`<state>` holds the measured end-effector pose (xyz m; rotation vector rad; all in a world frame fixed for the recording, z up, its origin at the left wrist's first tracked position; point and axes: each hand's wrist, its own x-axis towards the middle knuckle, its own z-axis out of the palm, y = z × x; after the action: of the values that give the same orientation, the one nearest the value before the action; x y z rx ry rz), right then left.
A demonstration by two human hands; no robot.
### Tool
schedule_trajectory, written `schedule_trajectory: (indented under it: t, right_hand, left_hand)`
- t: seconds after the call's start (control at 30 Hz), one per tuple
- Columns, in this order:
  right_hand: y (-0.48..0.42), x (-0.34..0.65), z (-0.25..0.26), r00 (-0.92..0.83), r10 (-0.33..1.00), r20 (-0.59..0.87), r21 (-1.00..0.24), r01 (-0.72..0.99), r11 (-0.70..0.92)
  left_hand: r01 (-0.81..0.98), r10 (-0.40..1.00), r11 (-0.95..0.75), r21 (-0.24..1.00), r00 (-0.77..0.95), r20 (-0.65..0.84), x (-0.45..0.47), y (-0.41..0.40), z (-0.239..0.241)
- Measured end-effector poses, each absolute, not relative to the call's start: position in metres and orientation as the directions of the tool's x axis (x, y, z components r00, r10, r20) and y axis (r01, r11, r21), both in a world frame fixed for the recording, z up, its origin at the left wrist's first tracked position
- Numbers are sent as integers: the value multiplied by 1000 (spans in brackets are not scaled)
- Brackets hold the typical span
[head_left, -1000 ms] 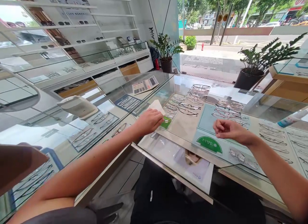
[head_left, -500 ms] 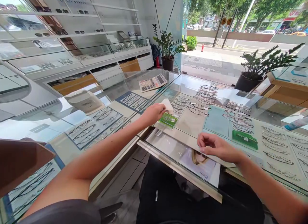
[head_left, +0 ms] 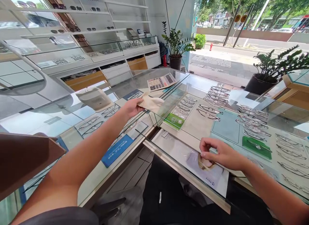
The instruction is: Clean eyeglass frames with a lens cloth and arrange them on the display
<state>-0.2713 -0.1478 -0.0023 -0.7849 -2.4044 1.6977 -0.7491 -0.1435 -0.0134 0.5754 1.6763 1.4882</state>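
Observation:
Pinched in my left hand (head_left: 132,107) is a cream-coloured cloth (head_left: 151,102), which trails to the right just above the glass counter near its corner joint. My right hand (head_left: 218,152) rests at the front edge of the glass counter top (head_left: 185,132), its fingers curled; whether anything is in them is hidden. Below that hand, under the glass, lies a printed sheet (head_left: 218,181) with a picture on it. Rows of eyeglass frames (head_left: 184,105) sit beneath the glass, beside a green card (head_left: 174,120).
A calculator (head_left: 161,82) lies on the counter behind the cloth. A beige device (head_left: 94,99) stands to the left. Further right are more eyeglass frames (head_left: 253,118) and a green case (head_left: 256,147). A brown panel (head_left: 29,163) juts in at the left. Potted plants (head_left: 175,62) stand beyond.
My left hand has moved left with the cloth, which now hangs spread out over the counter's left section. My right hand stays at the counter edge. The view has shifted slightly.

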Motion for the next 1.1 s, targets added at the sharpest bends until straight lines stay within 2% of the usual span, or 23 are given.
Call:
schedule_trajectory:
  t: [0.1,0.2,0.3,0.37,0.4,0.43,0.47,0.5,0.57,0.6,0.63,0.7,0.8,0.9,1.1]
  right_hand:
    - [-133,-257,-2,-833,513,-208,-857,408,314]
    - [-115,-245,-5,-805,551,-221,-825,455,334]
    - [-94,-237,-11,-799,534,-277,-860,454,233]
    - [-82,-234,-16,-798,515,-313,-901,421,105]
    - [-77,-233,-18,-797,514,-317,-916,397,50]
    - [-73,-232,-20,-796,518,-315,-928,372,8]
    - [-71,-231,-22,-795,523,-307,-936,350,-18]
    - [-69,-231,-23,-795,528,-299,-942,334,-31]
    - [-69,-229,-24,-799,527,-290,-947,318,-39]
    - [-69,-228,-24,-800,526,-288,-948,316,-39]
    - [-70,-228,-24,-799,527,-288,-948,316,-40]
    - [-71,-228,-25,-796,533,-287,-949,314,-41]
    - [-73,-229,-27,-799,533,-279,-951,306,-40]
    - [-74,-232,-28,-799,542,-260,-957,289,-34]
    - [-76,-235,-23,-791,553,-260,-958,284,-45]
  left_hand:
    - [165,687,347,923,-714,-130,-781,-156,-14]
    - [490,663,464,738,-745,77,-785,-173,-13]
    - [835,730,421,355,-544,414,-750,-189,-6]
    - [927,769,306,217,-375,518,-712,-199,2]
    - [951,824,234,201,-304,477,-691,-202,7]
    - [965,912,148,218,-218,348,-671,-205,12]
    - [965,986,57,257,-94,136,-653,-208,16]
    - [951,995,-11,309,42,-93,-637,-209,18]
    - [909,857,-73,410,268,-440,-614,-208,15]
    - [897,788,-97,432,334,-518,-606,-205,9]
    - [893,752,-128,431,371,-545,-600,-201,0]
    - [903,763,-228,365,398,-508,-594,-187,-25]
    - [920,847,-351,175,392,-360,-591,-154,-67]
    - [938,916,-345,22,342,-211,-592,-114,-97]
    - [925,923,-376,-56,369,-107,-618,-57,-110]
